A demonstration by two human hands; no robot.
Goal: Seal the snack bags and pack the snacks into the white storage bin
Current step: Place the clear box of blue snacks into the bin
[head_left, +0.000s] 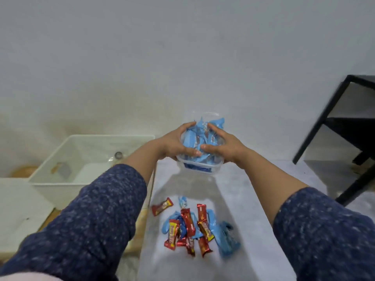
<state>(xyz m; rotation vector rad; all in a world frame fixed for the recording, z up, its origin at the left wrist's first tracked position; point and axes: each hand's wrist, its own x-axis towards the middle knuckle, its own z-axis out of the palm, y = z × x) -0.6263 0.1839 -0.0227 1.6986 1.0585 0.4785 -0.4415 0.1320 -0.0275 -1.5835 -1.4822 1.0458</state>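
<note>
A clear plastic container (199, 168) stands at the far end of the white table (253, 199), heaped with blue snack packets (199, 136). Its clear lid (205, 114) stands up behind the heap. My left hand (175, 142) and my right hand (222, 144) both press down on the blue packets, fingers curled over them from either side. Nearer to me lies a loose pile of red snack bars (189, 226) mixed with more blue packets (227, 236). The white storage bin (50, 179) sits lower down to the left of the table.
Inside the bin lie a clear bottle (117, 156) and a small grey and brown item (61, 169). A black metal-framed table (345, 126) stands at the right. A white wall runs behind everything. A white surface (18, 209) lies at the far left.
</note>
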